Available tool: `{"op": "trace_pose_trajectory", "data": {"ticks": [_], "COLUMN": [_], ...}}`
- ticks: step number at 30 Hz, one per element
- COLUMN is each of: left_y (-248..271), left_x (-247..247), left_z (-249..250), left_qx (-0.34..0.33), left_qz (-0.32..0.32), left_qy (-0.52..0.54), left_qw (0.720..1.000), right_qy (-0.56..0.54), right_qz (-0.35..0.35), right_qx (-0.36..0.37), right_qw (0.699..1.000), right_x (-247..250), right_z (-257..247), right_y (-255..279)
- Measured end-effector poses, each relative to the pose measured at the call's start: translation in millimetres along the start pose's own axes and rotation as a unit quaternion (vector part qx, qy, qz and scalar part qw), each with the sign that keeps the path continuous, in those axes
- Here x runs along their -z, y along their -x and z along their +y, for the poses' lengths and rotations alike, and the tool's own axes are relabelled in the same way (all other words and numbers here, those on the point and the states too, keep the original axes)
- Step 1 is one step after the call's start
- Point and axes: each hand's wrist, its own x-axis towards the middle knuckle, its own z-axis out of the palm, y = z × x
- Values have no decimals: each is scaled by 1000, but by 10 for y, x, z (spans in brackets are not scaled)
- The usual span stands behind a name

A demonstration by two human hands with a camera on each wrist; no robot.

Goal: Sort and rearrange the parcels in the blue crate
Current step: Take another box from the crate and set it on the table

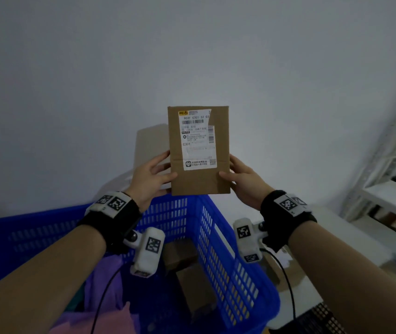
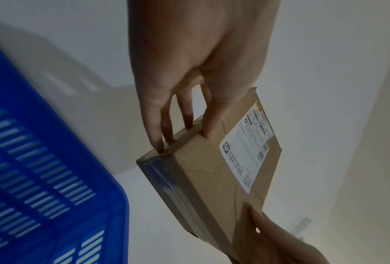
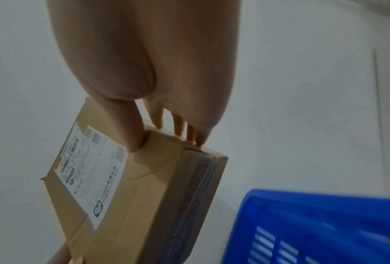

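The parcel (image 1: 199, 150) is a flat, thin, rectangular box of plain brown cardboard, creased across its lower face, with a white printed label (image 1: 198, 138) stuck on the side turned to the person; the label carries barcodes, the code C301 and a torn upper right corner. Clear glossy tape runs along the narrow bottom edge, seen in both wrist views. It is held upright in the air between the two hands, above the far rim of the crate (image 1: 218, 239), a blue plastic one with slotted, grid-like walls. The left hand (image 1: 150, 177) grips the parcel's left edge low down: the thumb lies on the front face and the fingers (image 2: 157, 132) wrap behind, their tips pressed on the narrow side. The right hand (image 1: 242, 180) mirrors it on the right edge, thumb on the front beside the label's lower corner, fingers (image 3: 178, 125) curled round the back. Both forearms reach up and forward, each wrist in a black band with white marker blocks. Below the grip, inside the crate, lie more brown cardboard boxes (image 1: 182, 256) and soft purple bags (image 1: 110, 285), blurred and dim. Behind the parcel is a plain pale wall (image 1: 71, 80); well off to the right of the right hand stand white metal shelves (image 1: 389, 165).
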Motion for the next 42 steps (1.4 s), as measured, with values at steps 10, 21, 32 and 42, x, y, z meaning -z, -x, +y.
{"op": "trace_pose_trajectory", "data": {"ticks": [10,21,32,42], "left_y": [-427,-1034,-1231,-999], "left_x": [-1158,-2622,-3238,-3350], "left_z": [-125,-632,-1579,-2212], "left_qx": [23,122,325,411], "left_qz": [-70,-65,-39,13], "left_qy": [0,-112,-122,-119], "left_qw": [997,984,937,904], "right_qy": [12,33,19,34], "right_qz": [73,-3,-56,-89], "right_qx": [5,-122,-296,-393], "right_qw": [997,992,953,914], "right_x": [1236,3059,3832,3898], "right_z": [-78,368,1392,2033], "right_y": [146,-161,-357,-212]}}
